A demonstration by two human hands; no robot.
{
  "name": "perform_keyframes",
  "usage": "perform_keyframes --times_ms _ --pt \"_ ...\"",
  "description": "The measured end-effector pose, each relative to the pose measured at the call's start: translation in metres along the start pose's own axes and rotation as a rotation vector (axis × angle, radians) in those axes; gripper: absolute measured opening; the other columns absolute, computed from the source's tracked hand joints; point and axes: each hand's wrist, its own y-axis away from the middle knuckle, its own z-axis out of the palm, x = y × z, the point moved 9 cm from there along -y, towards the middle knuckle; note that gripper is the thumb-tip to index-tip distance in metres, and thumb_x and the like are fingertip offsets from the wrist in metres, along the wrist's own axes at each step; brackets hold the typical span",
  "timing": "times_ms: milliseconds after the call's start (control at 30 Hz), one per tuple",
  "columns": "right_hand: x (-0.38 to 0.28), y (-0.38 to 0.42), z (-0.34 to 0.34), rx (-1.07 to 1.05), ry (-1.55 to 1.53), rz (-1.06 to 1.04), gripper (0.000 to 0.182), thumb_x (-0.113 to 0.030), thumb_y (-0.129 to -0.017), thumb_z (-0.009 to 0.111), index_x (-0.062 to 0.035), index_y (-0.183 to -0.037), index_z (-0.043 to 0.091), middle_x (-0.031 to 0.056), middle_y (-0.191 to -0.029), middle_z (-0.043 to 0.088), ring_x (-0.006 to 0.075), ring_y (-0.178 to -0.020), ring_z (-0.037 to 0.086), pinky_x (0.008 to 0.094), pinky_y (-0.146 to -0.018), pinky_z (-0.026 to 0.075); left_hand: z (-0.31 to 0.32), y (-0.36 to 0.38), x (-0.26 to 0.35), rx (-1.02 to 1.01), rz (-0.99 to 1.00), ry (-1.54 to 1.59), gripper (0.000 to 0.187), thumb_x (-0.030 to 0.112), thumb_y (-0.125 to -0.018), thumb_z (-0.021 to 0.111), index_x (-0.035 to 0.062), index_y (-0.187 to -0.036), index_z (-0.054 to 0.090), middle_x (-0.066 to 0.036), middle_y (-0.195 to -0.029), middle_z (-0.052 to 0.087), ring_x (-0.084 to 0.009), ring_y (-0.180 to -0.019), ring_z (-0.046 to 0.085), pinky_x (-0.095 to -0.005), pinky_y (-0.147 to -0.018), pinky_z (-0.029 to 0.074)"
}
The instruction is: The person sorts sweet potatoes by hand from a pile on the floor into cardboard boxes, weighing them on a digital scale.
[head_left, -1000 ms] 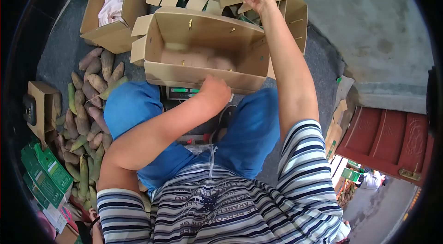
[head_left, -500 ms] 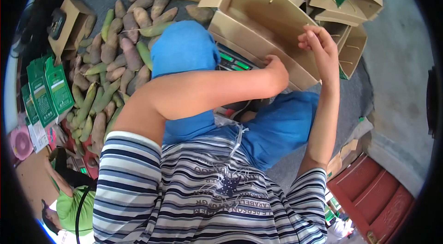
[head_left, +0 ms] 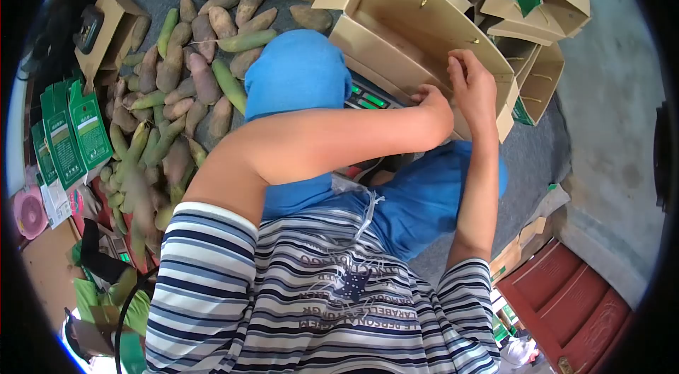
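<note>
An open cardboard box point(head_left: 396, 34) lies tilted in front of me, with small gold cord ends showing through holes in its far wall. My left hand point(head_left: 433, 111) is at the box's near side, its fingers curled; their tips are partly hidden. Just right of it my right hand point(head_left: 474, 87) is raised over the box's inside, thumb and fingers bent together. Anything held in either hand is too small or too hidden to make out. A scale with lit green displays point(head_left: 369, 99) sits partly under the box, between my blue-clad knees.
Long brown, purplish and green root vegetables point(head_left: 204, 77) cover the floor at left. More cardboard boxes point(head_left: 548, 77) stand at back right, beside a wall point(head_left: 608, 91). Green cartons point(head_left: 88, 126) stand at far left. A person in a green shirt point(head_left: 92, 296) is at lower left.
My right hand has come down and left, closer to my left hand, which has shifted slightly right. The person at lower left has moved, and something blurred now shows over the vegetables there.
</note>
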Motion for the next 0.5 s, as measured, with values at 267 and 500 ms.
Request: perform_keyframes --times_ms 267,500 --pt "0.004 0.000 0.012 -0.078 0.046 0.031 0.017 -0.023 -0.091 0.057 -0.0095 -0.099 0.063 0.0164 -0.086 0.067 0.0359 -0.081 0.065 0.0418 -0.070 0.050 -0.010 -0.014 0.014 -0.014 0.011 -0.018 0.030 0.016 -0.080 0.064 0.0058 -0.107 0.069 -0.017 -0.098 0.069 -0.0378 -0.084 0.065 -0.0576 -0.081 0.044" --pt "0.009 -0.002 0.019 -0.162 0.110 0.078 0.019 -0.025 -0.091 0.058 -0.0103 -0.100 0.064 0.0169 -0.084 0.067 0.0354 -0.080 0.065 0.0414 -0.070 0.050 -0.012 -0.015 0.012 -0.015 -0.011 -0.022 0.031 0.018 -0.080 0.063 0.0080 -0.109 0.069 -0.016 -0.098 0.069 -0.0388 -0.083 0.065 -0.0560 -0.079 0.045"
